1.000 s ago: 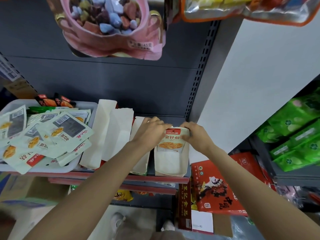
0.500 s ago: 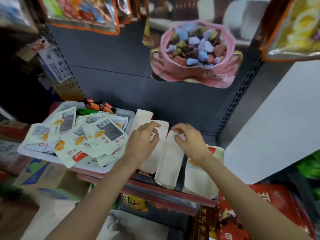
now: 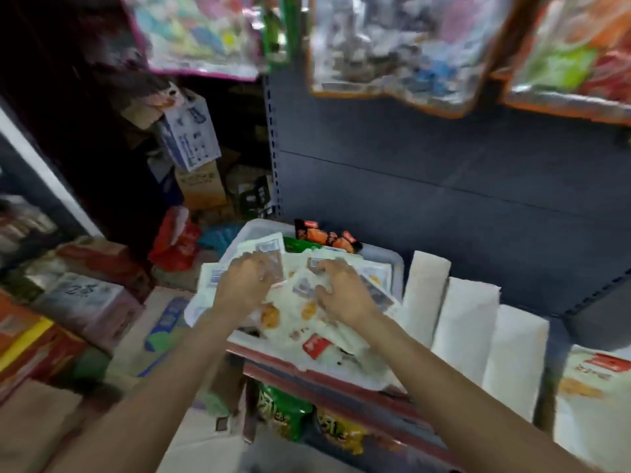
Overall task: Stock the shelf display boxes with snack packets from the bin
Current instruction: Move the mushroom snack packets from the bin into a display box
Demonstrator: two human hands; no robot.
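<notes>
We see both hands over the white bin (image 3: pixel 392 264), which sits on the shelf (image 3: pixel 341 380) and is full of white snack packets (image 3: pixel 307 322). The left hand (image 3: pixel 244 285) is on the left side of the pile, and its fingers (image 3: pixel 263 268) curl down onto the packets, but the picture is blurry, so we cannot tell if they hold one. The right hand (image 3: pixel 341 291) is just beside it, and its fingers (image 3: pixel 321 295) bend like a claw on top of the packets; we cannot tell if they grip one either. To the right of the bin stand the white display boxes (image 3: pixel 464 322) in a row. The box on the far right (image 3: pixel 594 397) has a packet showing in it. Big bags of sweets (image 3: pixel 392 46) hang above, at the far side.
</notes>
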